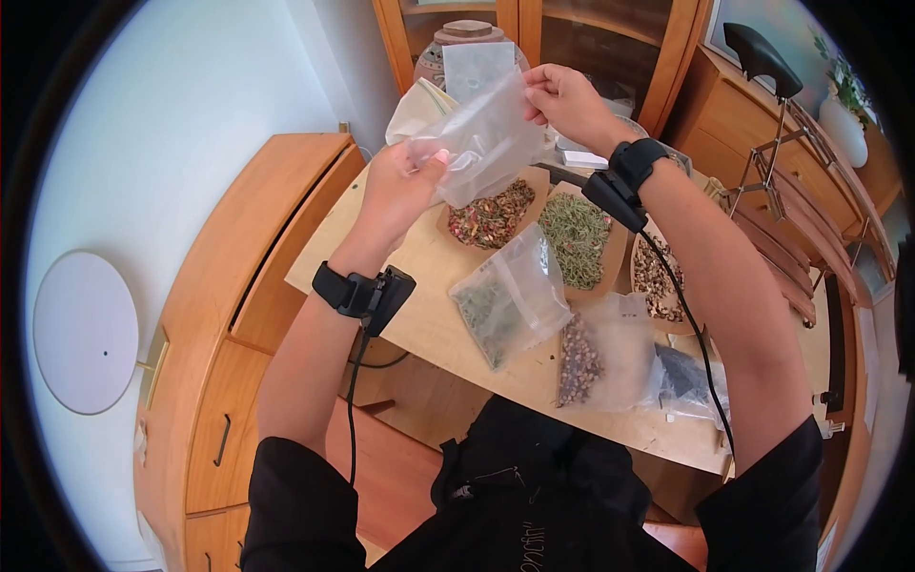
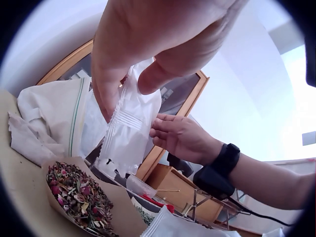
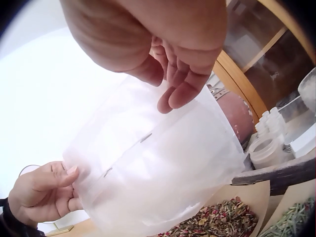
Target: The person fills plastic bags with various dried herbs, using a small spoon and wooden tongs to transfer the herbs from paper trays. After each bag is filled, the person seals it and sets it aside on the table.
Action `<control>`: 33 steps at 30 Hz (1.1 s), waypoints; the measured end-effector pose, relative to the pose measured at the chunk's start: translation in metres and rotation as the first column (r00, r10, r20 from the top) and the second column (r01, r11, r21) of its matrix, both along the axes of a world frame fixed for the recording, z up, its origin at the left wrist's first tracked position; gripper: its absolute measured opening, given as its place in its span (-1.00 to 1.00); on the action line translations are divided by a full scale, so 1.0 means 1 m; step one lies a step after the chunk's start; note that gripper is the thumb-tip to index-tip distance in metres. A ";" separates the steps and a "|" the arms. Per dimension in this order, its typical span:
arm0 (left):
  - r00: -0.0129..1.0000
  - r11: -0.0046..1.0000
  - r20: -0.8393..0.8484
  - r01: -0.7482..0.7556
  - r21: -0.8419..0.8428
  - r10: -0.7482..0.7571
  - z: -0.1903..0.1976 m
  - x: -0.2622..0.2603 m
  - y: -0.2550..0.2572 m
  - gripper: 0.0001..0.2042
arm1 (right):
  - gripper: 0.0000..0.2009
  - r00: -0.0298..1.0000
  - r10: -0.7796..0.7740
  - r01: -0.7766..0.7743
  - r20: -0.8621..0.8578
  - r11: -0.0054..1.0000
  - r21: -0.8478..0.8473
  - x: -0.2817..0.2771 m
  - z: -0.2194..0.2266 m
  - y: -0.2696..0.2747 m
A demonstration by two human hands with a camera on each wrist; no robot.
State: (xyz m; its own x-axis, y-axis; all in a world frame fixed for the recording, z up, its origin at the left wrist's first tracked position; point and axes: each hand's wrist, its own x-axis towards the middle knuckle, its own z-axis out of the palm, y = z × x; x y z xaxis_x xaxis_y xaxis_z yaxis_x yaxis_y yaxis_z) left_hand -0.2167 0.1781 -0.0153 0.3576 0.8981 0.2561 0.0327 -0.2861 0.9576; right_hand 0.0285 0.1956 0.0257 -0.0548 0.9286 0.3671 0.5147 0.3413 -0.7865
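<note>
Held up over the table is a translucent plastic bag (image 1: 486, 143) with nothing visible inside. My left hand (image 1: 400, 191) pinches its near left end between thumb and fingers. At the opposite end, my right hand (image 1: 572, 103) pinches the bag's edge with thumb and fingertips. In the right wrist view the bag (image 3: 158, 158) spreads wide between both hands. Below it sits a paper tray of mixed dried petals (image 1: 491, 217), with a tray of green dried herb (image 1: 575, 238) to its right.
Filled clear bags lie along the table's front: one of green herb (image 1: 496, 310), one of brownish pieces (image 1: 581, 357), one dark (image 1: 686, 377). A third tray (image 1: 658, 281) stands right. Behind are a cream cloth bag (image 1: 417, 112) and a jar (image 1: 469, 36). A wooden cabinet (image 1: 238, 286) borders the left.
</note>
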 end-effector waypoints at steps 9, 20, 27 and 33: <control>0.944 0.930 0.327 0.090 -0.357 0.035 -0.004 -0.012 -0.001 -0.74 | -0.71 0.991 -0.130 0.130 0.028 0.991 -0.005 0.013 -0.003 -0.007; 0.785 0.842 0.575 0.136 -0.522 0.230 -0.034 -0.049 -0.022 -0.69 | -0.87 0.965 0.039 0.034 0.260 0.963 -0.269 0.024 -0.018 -0.044; 0.674 0.822 0.643 0.092 -0.563 0.365 -0.060 -0.124 -0.054 -0.69 | -0.84 0.885 0.207 -0.088 0.417 0.954 -0.286 -0.005 -0.023 -0.078; 0.636 0.789 0.558 -0.137 -0.599 0.534 -0.089 -0.149 -0.069 -0.70 | -0.73 0.858 0.230 -0.058 0.460 0.932 -0.358 -0.024 -0.032 -0.078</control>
State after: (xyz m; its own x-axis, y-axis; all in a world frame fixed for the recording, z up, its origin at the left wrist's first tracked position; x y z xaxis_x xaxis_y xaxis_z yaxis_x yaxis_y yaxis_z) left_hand -0.3656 0.1093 -0.1046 -0.0900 0.9773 -0.1916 -0.6677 0.0835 0.7398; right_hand 0.0044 0.1171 -0.0066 -0.2880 0.9558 -0.0594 0.8237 0.2156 -0.5244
